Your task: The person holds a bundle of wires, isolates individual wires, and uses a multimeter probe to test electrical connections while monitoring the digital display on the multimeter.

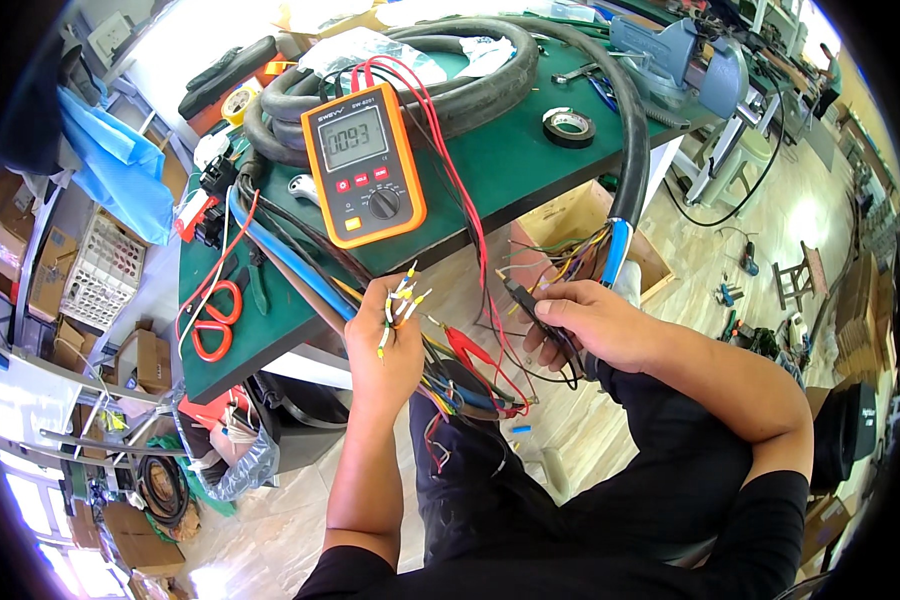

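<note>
My left hand [382, 335] grips a bundle of thin coloured wires [402, 298] whose ends carry yellow and white ferrules, fanned out above my fingers. My right hand [588, 322] holds a black test probe [540, 318] beside several loose coloured wire ends [555, 262] that come out of a blue-sleeved thick black cable [618, 245]. A red alligator clip [467, 347] on a red lead hangs between my hands. An orange multimeter [363, 163] leans on the green bench [500, 170] just beyond, its red leads [440, 140] trailing down toward my hands.
Red-handled scissors [213, 318] lie at the bench's left corner beside green pliers [257, 285]. Coils of thick black cable [470, 85], a black tape roll [569, 126], yellow tape [237, 103] and a blue vise [685, 60] sit farther back. A cardboard box [570, 225] stands under the bench.
</note>
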### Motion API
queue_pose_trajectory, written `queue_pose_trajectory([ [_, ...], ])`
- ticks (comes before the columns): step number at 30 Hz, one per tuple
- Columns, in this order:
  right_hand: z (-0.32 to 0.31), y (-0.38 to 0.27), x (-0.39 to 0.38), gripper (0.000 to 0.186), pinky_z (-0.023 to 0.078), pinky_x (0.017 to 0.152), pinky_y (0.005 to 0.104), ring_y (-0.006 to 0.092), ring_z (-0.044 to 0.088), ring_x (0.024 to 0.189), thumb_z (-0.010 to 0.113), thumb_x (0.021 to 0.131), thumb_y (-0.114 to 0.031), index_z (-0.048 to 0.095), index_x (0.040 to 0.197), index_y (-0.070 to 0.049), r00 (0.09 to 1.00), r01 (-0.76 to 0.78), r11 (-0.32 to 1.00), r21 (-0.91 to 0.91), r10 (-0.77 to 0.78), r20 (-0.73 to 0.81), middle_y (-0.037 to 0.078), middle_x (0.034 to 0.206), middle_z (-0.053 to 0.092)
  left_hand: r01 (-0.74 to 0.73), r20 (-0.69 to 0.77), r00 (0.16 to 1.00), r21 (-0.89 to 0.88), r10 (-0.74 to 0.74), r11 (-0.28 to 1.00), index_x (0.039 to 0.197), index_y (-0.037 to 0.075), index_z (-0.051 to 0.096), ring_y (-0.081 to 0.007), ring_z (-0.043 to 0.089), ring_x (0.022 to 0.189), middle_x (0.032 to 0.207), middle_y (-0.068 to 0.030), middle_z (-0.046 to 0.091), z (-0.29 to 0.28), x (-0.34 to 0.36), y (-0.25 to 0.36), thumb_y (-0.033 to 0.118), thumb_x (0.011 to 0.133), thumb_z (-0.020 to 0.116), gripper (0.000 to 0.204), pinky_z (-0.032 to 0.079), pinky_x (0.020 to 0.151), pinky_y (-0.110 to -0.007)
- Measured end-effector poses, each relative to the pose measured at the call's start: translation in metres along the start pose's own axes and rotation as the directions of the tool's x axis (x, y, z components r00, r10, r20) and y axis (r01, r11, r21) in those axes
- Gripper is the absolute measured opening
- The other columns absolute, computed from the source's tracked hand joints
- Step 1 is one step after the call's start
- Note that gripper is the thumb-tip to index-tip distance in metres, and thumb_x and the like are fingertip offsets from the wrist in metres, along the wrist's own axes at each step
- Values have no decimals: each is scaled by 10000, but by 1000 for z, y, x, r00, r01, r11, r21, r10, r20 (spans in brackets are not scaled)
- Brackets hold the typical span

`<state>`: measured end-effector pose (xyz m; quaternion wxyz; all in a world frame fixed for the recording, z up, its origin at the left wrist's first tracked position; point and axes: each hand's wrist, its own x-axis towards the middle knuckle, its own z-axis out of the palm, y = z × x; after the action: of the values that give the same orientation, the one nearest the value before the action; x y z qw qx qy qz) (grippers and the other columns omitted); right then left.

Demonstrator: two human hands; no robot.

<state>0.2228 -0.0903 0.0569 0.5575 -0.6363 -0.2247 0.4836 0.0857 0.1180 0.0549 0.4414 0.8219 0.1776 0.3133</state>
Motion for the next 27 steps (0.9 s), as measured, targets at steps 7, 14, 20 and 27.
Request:
queue_pose_trajectory([
  [7,3,-6,-2,295,546,649,361,210,648,697,462,978,-234,537,1136,4,997,-67,987,149,73,-39,137,904,655,27,8,1000,4,-27,1000,1026,8,636,-60,433,627,692,11,513,-1,1,2,43,917,520,163,358,567,-236],
  [14,12,-13,-2,285,544,576,337,209,642,626,467,983,-264,553,1078,-10,986,-136,987,84,143,-86,112,806,647,-30,-26,999,10,31,999,1019,7,633,-54,430,631,694,14,507,2,-1,0,42,918,520,155,355,567,-232],
  [20,14,-7,1,272,539,577,320,193,643,642,497,955,-239,569,1066,-2,986,-114,990,87,123,-115,93,781,646,-32,-34,999,24,33,999,1025,16,639,-68,411,651,706,18,480,4,0,3,101,946,521,166,354,585,-240],
  [27,12,0,4,226,540,608,312,183,639,656,489,955,-198,582,992,5,992,-74,995,59,80,-99,97,795,647,-21,-15,1000,23,22,999,1033,10,635,-71,437,647,707,5,509,3,-1,1,41,911,523,169,371,584,-237],
])
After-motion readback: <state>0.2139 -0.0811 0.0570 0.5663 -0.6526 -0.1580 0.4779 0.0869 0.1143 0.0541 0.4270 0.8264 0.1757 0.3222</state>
